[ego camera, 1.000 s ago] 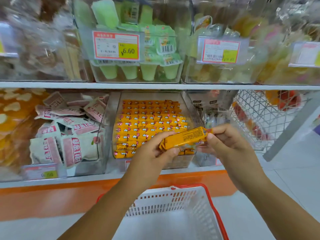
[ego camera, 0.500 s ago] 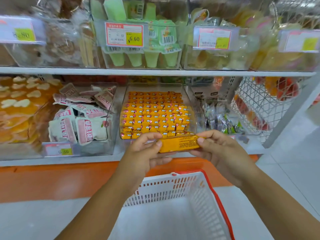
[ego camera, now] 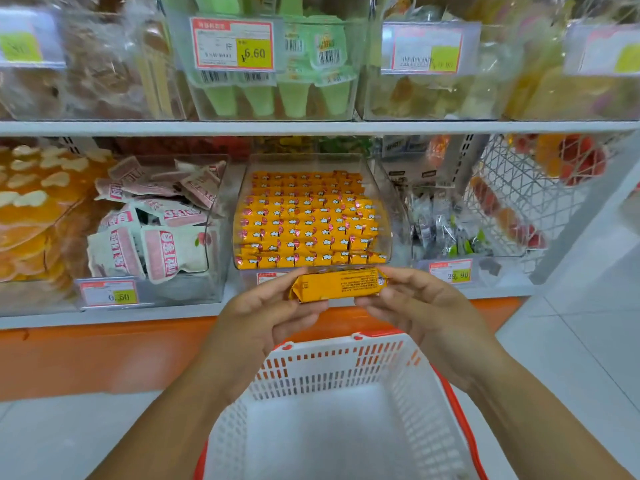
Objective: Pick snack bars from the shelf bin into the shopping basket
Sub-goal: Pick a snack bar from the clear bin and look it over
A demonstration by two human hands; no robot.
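Head view: I count one loose snack bar (ego camera: 337, 284), orange wrapper, lying level in the air, held at both ends. Left hand (ego camera: 263, 317) pinches its left end and right hand (ego camera: 426, 306) pinches its right end. Left fingers (ego camera: 280, 289) are curled narrow round the wrapper, and right fingers (ego camera: 401, 275) are the same, thumb under. The bar sits just in front of the shelf bin (ego camera: 311, 161) and above the far rim of the shopping basket (ego camera: 346, 362), touching neither.

One basket, white slotted plastic with a red rim, is below my two forearms. One clear bin holds the matching bars (ego camera: 304, 223), packed in neat rows, too many for me to count. To its left is one bin of pink-and-white packets (ego camera: 152, 244). To its right is one bin of small dark wrapped sweets (ego camera: 446, 230), then one white wire rack (ego camera: 519, 202).

Price tags: I count four on the upper level, one reading 6.60 (ego camera: 233, 45). Three are on the lower level, one partly hidden behind the bar.

Two shelf levels are in view, split by a white shelf (ego camera: 311, 128), with green cups (ego camera: 277, 98) in a clear box above. An orange base panel (ego camera: 86, 358) runs under the lower level. The floor (ego camera: 571, 341) is pale tile, in a shop aisle.
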